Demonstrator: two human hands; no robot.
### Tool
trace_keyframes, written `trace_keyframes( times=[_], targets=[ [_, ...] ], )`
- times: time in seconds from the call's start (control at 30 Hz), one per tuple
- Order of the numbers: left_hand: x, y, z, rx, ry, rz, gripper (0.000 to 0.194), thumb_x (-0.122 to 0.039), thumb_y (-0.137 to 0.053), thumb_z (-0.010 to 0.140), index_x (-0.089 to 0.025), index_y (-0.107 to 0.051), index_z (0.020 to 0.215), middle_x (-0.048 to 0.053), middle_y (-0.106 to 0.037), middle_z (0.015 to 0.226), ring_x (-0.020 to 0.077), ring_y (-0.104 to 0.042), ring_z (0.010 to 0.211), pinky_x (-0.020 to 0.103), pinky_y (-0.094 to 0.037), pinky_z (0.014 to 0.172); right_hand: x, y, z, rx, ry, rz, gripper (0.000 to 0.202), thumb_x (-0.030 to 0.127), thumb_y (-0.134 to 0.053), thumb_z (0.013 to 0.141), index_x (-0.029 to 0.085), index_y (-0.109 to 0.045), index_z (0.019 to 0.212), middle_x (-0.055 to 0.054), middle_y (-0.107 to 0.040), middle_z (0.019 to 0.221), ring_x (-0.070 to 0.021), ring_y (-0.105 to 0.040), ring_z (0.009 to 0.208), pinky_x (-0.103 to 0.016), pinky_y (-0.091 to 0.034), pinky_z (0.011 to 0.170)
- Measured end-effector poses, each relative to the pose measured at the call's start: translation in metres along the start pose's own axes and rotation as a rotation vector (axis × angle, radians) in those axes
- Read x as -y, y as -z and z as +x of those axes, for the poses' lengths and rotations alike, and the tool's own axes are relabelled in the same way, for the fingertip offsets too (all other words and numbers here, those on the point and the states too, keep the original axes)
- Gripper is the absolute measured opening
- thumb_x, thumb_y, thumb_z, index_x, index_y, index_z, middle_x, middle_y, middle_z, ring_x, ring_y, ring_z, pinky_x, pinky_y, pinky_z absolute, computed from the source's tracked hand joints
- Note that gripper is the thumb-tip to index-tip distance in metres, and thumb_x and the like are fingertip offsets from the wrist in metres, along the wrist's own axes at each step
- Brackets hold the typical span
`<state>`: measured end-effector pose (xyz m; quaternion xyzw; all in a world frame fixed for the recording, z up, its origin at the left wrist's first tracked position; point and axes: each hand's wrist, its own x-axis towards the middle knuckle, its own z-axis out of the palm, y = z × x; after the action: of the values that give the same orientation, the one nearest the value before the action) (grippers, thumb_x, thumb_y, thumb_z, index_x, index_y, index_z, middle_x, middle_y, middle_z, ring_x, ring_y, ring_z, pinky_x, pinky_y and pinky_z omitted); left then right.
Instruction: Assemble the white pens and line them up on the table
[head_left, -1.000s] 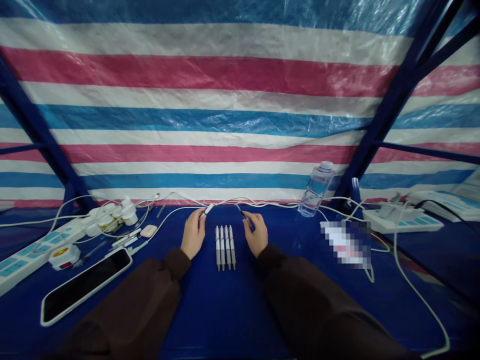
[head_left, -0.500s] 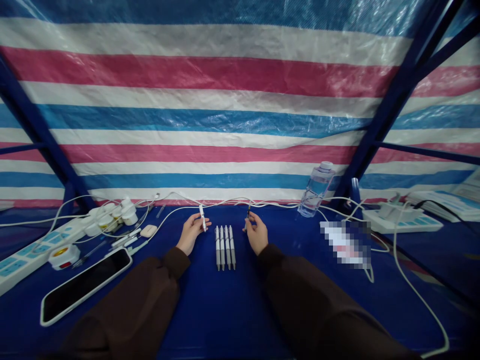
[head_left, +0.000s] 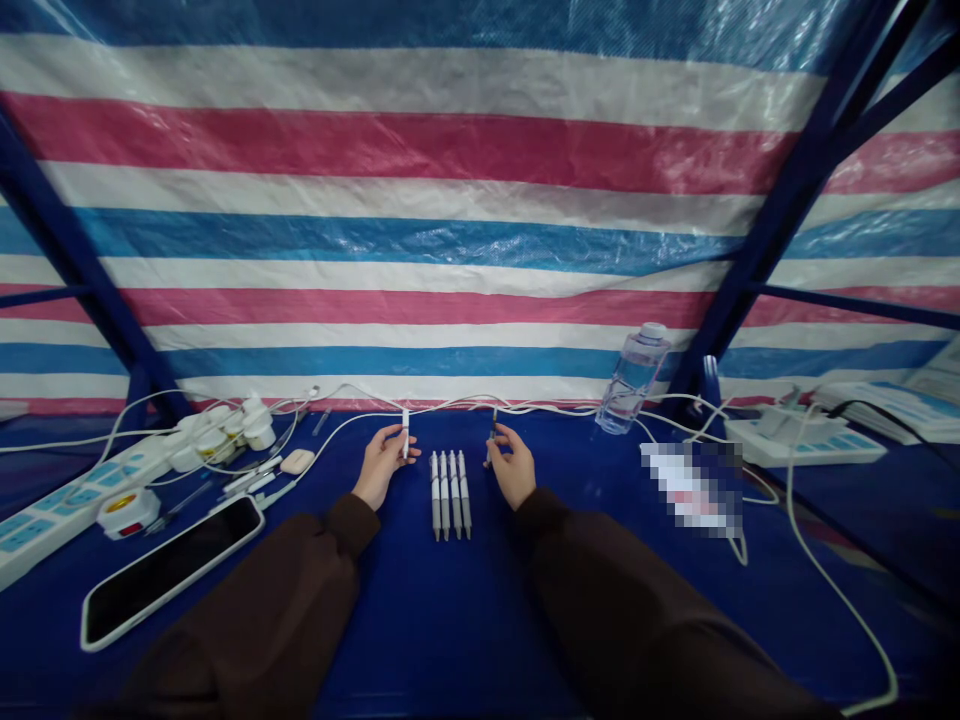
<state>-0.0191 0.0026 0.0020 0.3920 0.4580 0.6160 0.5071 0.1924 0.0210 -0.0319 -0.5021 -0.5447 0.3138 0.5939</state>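
My left hand [head_left: 384,464] pinches a short white tube [head_left: 406,432] that looks like a pen cap, held nearly upright. To the right, my right hand [head_left: 513,468] grips a slim, dark-tipped pen [head_left: 493,425] between thumb and fingers; its lower part is partly hidden. The two pieces are well apart. Between my hands, several white pens [head_left: 451,485] with grey grips lie side by side in a neat row, tips toward me. Neither hand touches that row.
At left lie a phone [head_left: 172,570], a power strip [head_left: 52,510] with plugs, and an earbud case [head_left: 298,462]. A water bottle [head_left: 632,380] stands back right, near a blurred packet [head_left: 690,490] and another power strip [head_left: 825,447]. White cables [head_left: 360,417] run along the back.
The white tube in my left hand has turned more upright. My right hand has shifted slightly left with its pen. The row of pens has not moved.
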Motion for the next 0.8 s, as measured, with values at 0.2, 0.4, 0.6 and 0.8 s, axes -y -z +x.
trace_keyframes(
  times=[0.2,0.4,0.6,0.8],
  targets=[
    [-0.001,0.001,0.0,-0.003,-0.068,0.068,0.041,-0.036,-0.071,0.065,-0.013,-0.056,0.096,0.001,-0.062,0.069,0.0111,-0.059,0.058,0.023,-0.044,0.055,0.002,0.002,-0.001,0.022,0.023,-0.046,0.043,0.04,-0.061,0.069,0.017,-0.053,0.105,0.0,-0.058,0.076,-0.0102,-0.055,0.044,-0.025,-0.047,0.045],
    [-0.004,-0.001,-0.001,0.029,-0.197,0.283,0.031,-0.033,-0.072,0.062,-0.014,-0.064,0.085,0.002,-0.063,0.068,0.0133,-0.057,0.061,0.023,-0.042,0.056,0.008,0.004,-0.003,0.007,0.134,-0.177,0.022,0.03,-0.061,0.068,0.018,-0.061,0.087,-0.002,-0.056,0.076,-0.0112,-0.051,0.054,-0.025,-0.046,0.053],
    [-0.004,-0.002,-0.004,0.065,-0.434,0.56,0.017,-0.03,-0.068,0.066,-0.017,-0.066,0.078,0.001,-0.062,0.069,0.0147,-0.056,0.067,0.024,-0.041,0.061,0.015,0.007,-0.004,0.026,0.241,-0.277,0.016,0.02,-0.058,0.068,0.02,-0.066,0.082,-0.003,-0.056,0.077,-0.014,-0.053,0.065,-0.029,-0.046,0.066],
    [-0.005,-0.003,-0.01,0.104,-0.571,0.698,0.01,-0.024,-0.063,0.071,-0.019,-0.065,0.079,0.002,-0.062,0.079,0.0153,-0.055,0.073,0.026,-0.042,0.069,0.015,0.007,-0.005,0.048,0.301,-0.302,0.016,0.017,-0.057,0.07,0.02,-0.067,0.082,-0.003,-0.057,0.08,-0.0147,-0.055,0.069,-0.029,-0.047,0.069]
  ],
)
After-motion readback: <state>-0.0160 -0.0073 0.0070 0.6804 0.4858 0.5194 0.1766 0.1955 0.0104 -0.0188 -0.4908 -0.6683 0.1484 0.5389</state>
